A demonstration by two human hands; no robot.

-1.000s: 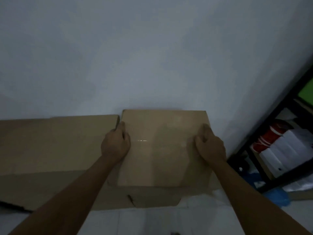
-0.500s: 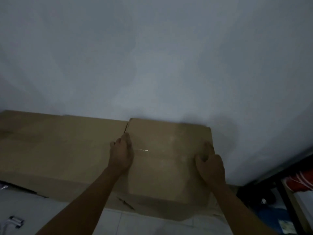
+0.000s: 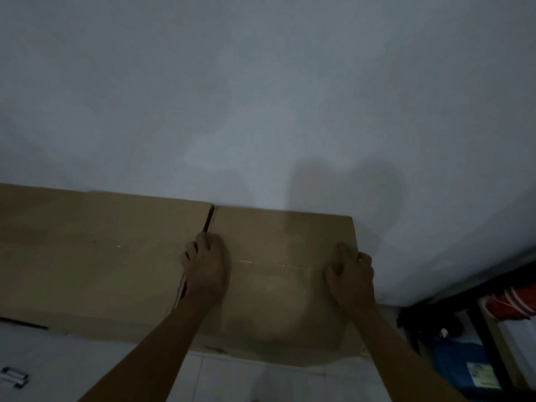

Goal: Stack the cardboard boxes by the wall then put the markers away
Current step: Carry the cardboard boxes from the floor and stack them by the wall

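- Box (image 3: 278, 256): brown cardboard, standing against the wall (image 3: 261, 97), its back edge touching the wall base. A strip of clear tape runs across its top face between the two hands.
- Left hand (image 3: 206, 265): at the box's left edge, fingers curled over that edge and down into the narrow gap beside the long box. It grips the edge.
- Right hand (image 3: 349, 274): at the box's right edge, fingers curled over the corner, thumb on the top face. It grips the edge.
- Long box (image 3: 95, 250): larger cardboard box just beside the first, on its left, also against the wall. A thin dark gap separates the two near the back; towards the front they appear to touch.
- Flat cardboard (image 3: 290, 355): a sheet lying on the floor under the front of the held box, one cut corner showing.
- Floor (image 3: 87, 367): pale tiles. A small white-and-dark item (image 3: 13, 377) lies at the lower left; too blurred to identify.
- Shelf (image 3: 490, 338): dark-framed, lower right, holding red-and-white and blue items.
- Lighting: dim; fine detail not readable.
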